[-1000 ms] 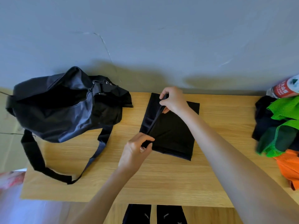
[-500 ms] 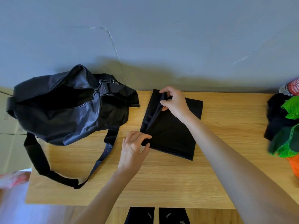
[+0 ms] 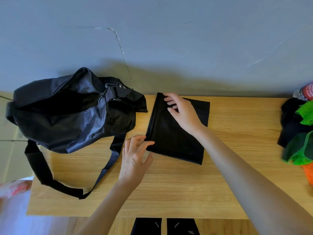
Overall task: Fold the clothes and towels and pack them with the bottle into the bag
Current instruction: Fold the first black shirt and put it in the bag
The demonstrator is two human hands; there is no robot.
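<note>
A folded black garment (image 3: 174, 138) lies flat in the middle of the wooden table (image 3: 169, 189). My right hand (image 3: 183, 111) rests on its far left part with the fingers spread. My left hand (image 3: 135, 156) touches its near left corner with straight fingers. The black duffel bag (image 3: 67, 114) lies open on the left, and its strap (image 3: 42, 168) loops toward the table's front edge. The bottle (image 3: 305, 92) with a red label pokes in at the far right edge.
A heap of black, green mesh and orange clothes (image 3: 299, 133) sits at the table's right end. A grey wall (image 3: 152, 39) stands right behind the table. Something red and white (image 3: 13, 189) lies below the table's left front corner.
Both hands have let go of the garment's left fold, which now lies flat. The fingers have opened and rest on the cloth.
</note>
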